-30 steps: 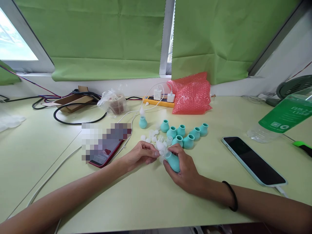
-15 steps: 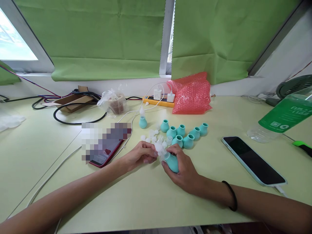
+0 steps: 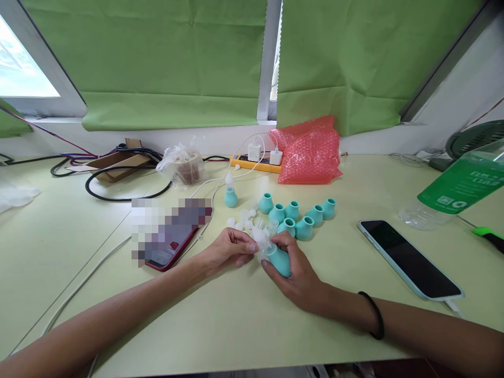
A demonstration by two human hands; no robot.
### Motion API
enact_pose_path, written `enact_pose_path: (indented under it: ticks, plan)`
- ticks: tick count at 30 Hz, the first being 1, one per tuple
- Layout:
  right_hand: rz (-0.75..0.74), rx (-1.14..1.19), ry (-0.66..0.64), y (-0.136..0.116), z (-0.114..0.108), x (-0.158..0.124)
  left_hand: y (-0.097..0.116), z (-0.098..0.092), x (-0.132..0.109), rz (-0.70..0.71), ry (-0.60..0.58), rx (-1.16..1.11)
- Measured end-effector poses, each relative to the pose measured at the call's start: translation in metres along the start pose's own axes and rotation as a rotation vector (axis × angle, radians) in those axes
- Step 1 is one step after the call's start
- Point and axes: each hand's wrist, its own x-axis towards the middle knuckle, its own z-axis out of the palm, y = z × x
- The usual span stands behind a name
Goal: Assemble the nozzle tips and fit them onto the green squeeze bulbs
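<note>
My right hand (image 3: pixel 298 270) is wrapped round a teal squeeze bulb (image 3: pixel 279 261), tilted up to the left. A clear collar and a frosted white nozzle tip (image 3: pixel 260 235) sit at the bulb's mouth; it looks like a nasal aspirator. With thumb and forefinger pinched, my left hand (image 3: pixel 232 248) grips the edge of the nozzle piece. Just beyond my hands lie several small white caps (image 3: pixel 244 215) and clear parts. Several open-mouthed teal bulbs (image 3: pixel 292 210) stand behind them. One bulb with a nozzle fitted (image 3: pixel 230 196) stands apart, further back.
A red-cased phone (image 3: pixel 177 239) lies left of my hands, another phone (image 3: pixel 409 259) to the right. White cables run to a yellow power strip (image 3: pixel 255 164) beside pink bubble wrap (image 3: pixel 309 155). A green-labelled bottle (image 3: pixel 460 181) lies far right; a cardboard box (image 3: pixel 118 163) stands back left.
The bulb and its nozzle have shifted slightly right and tipped a little in my right hand. My left fingers have moved slightly right with the nozzle, still pinching.
</note>
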Motion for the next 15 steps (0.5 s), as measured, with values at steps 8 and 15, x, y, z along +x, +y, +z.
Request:
enact_pose_path:
  ticks: [8, 15]
  plan:
    - [0.005, -0.001, 0.035, 0.0002, 0.0002, -0.0004, 0.0012, 0.0010, 0.0005, -0.013, -0.001, -0.008]
    - [-0.059, -0.114, 0.086, 0.0042, 0.0042, 0.0005, 0.0035, 0.0013, -0.0007, -0.021, -0.024, 0.006]
